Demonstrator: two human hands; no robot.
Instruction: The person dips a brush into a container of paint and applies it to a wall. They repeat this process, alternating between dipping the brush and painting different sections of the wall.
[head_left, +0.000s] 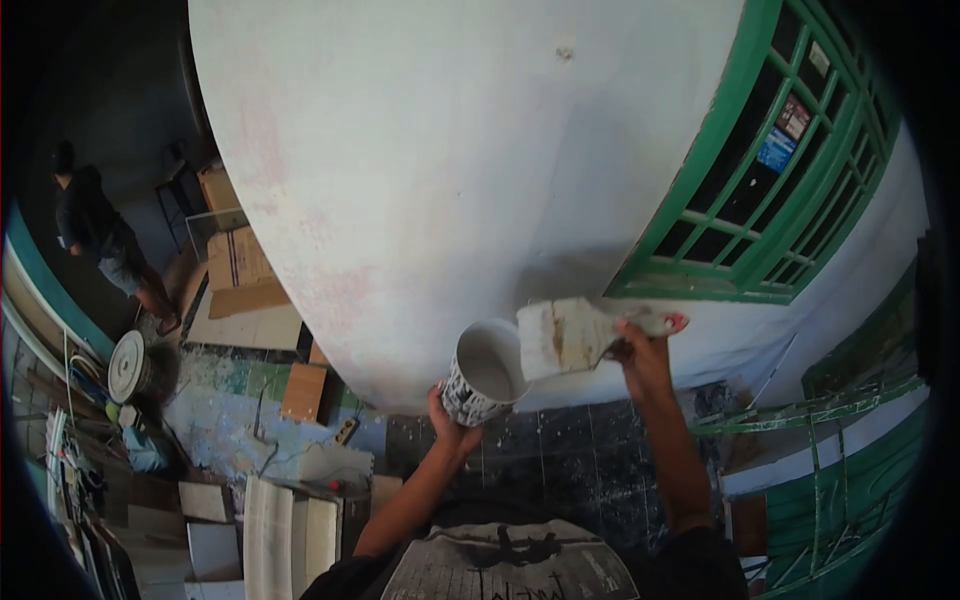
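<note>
My left hand [455, 427] is wrapped round the lower side of a paint bucket [470, 400], white with dark markings and tilted so its open mouth shows. Pale paint coats the inside. A wide paintbrush [563, 338] is in my right hand [640, 358], gripped at the handle with the bristles pointing left. Its bristles are whitish with a brown patch, and the handle end shows red. The brush is just right of the bucket's rim. Behind both stands a white wall [430, 170] with faint pinkish patches low on its left side.
A green-framed window [660, 245] is at the right. Green metal scaffolding [815, 480] stands at lower right. Cardboard [240, 262], a lidded bucket [128, 368] and boards [270, 530] lie to the left. Another person [95, 220] stands at far left. Paint specks mark the dark tiled floor [570, 455].
</note>
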